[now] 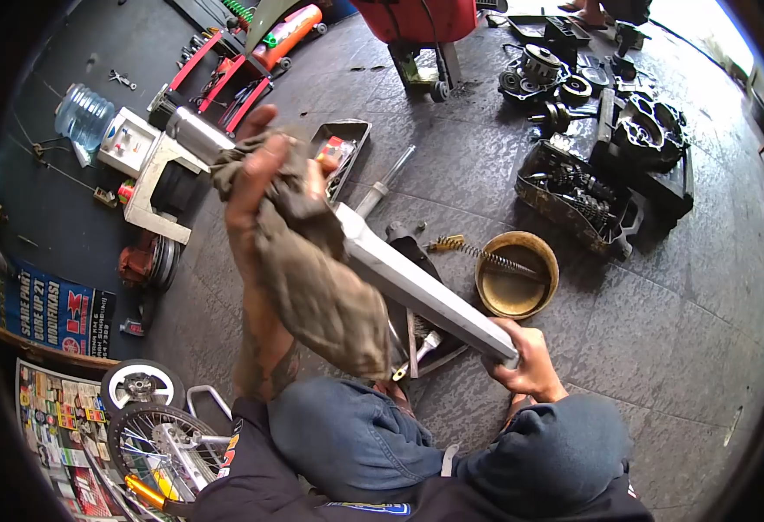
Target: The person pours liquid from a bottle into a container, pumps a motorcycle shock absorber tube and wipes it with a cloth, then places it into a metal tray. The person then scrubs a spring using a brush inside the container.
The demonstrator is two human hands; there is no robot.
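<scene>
A long silver motorcycle fork leg (425,283) slants across in front of me, from upper left down to lower right. My left hand (251,187) is closed around a dirty brown rag (325,300), which wraps the upper part of the leg and hangs down loosely. The rag is slightly blurred. My right hand (531,361) grips the leg's lower end near my right knee. Beyond the leg, a round yellowish basin (492,300) stands on the floor, with a long coil spring (477,250) leaning over its rim. A thin metal tube (386,184) lies behind the leg.
Dismantled engine parts (573,196) fill the floor at right. A small dark tray (356,139) lies ahead, and a red tool rack (225,83) is at upper left. A red machine (412,22) stands at the back. Wheels (143,387) are at lower left.
</scene>
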